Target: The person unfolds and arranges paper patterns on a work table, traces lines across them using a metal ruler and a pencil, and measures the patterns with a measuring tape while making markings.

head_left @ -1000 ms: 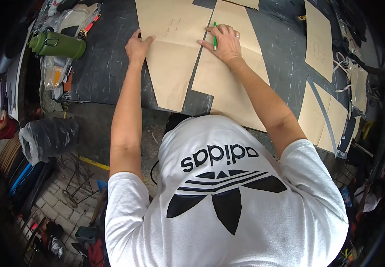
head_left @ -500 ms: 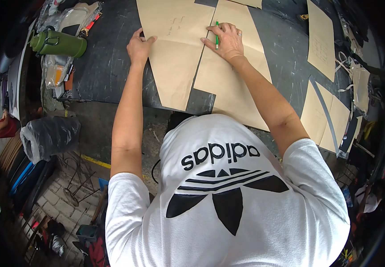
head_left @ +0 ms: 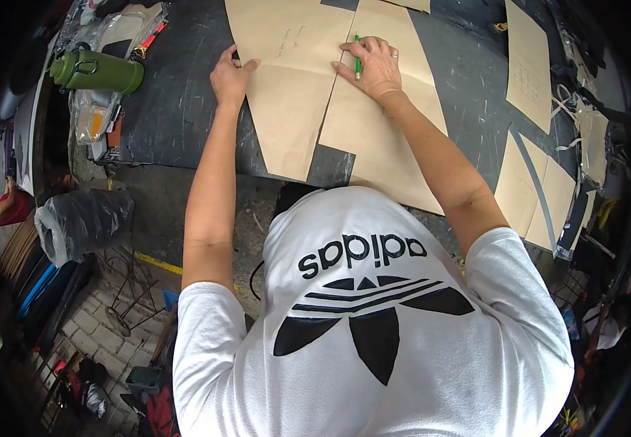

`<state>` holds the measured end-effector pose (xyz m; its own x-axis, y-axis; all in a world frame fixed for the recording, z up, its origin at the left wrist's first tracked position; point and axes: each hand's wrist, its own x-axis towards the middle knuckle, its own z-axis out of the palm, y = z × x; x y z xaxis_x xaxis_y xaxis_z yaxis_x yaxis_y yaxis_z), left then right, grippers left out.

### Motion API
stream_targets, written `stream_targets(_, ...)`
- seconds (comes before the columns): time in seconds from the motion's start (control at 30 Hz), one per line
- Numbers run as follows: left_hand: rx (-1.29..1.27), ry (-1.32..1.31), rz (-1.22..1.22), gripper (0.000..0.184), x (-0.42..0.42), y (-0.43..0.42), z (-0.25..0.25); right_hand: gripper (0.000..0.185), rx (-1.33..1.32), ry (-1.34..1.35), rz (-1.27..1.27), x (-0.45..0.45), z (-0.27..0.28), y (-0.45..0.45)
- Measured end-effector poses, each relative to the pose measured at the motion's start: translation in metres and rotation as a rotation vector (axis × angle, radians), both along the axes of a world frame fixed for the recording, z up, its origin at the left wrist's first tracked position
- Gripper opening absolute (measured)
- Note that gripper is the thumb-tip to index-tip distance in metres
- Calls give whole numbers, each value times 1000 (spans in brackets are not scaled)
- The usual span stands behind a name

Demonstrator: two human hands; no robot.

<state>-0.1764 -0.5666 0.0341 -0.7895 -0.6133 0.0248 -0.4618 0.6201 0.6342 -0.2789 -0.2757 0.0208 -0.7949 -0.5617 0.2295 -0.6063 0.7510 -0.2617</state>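
Note:
Two large brown paper pieces lie side by side on the dark table (head_left: 162,95). My left hand (head_left: 231,76) rests at the left edge of the left paper piece (head_left: 283,98), its thumb on the paper and its fingers apart. Small handwriting shows on that piece. My right hand (head_left: 374,67) is on the right paper piece (head_left: 381,138), with a green pencil (head_left: 358,58) held against its fingers. Its thumb and index fingertip reach the seam where the two papers meet. Below the seam the right piece has a notched corner.
A green bottle (head_left: 100,73) lies at the left beside plastic-wrapped items. More brown sheets (head_left: 527,73) and a grey strip (head_left: 532,182) are at the right. A black plastic-wrapped roll (head_left: 86,222) stands lower left. A person in red (head_left: 11,207) is at the far left.
The gap between the two papers has narrowed, the left piece having shifted right with my left hand. The whole view has drifted slightly. My right hand keeps its pose with the pencil.

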Motion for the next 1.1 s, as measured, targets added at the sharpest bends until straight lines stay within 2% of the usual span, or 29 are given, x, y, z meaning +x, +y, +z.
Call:
stream_targets(0.63,34,51,10,69,3,8,4,51,-35,-13,13,-2,-4,2)
stream_targets(0.77,-41,43,-16,71,3,5,0,50,-27,-12,7,-2,-3,1)
stream_targets(1.1,-12,44,-17,73,2,5,1,49,-40,5,6,-3,-4,2)
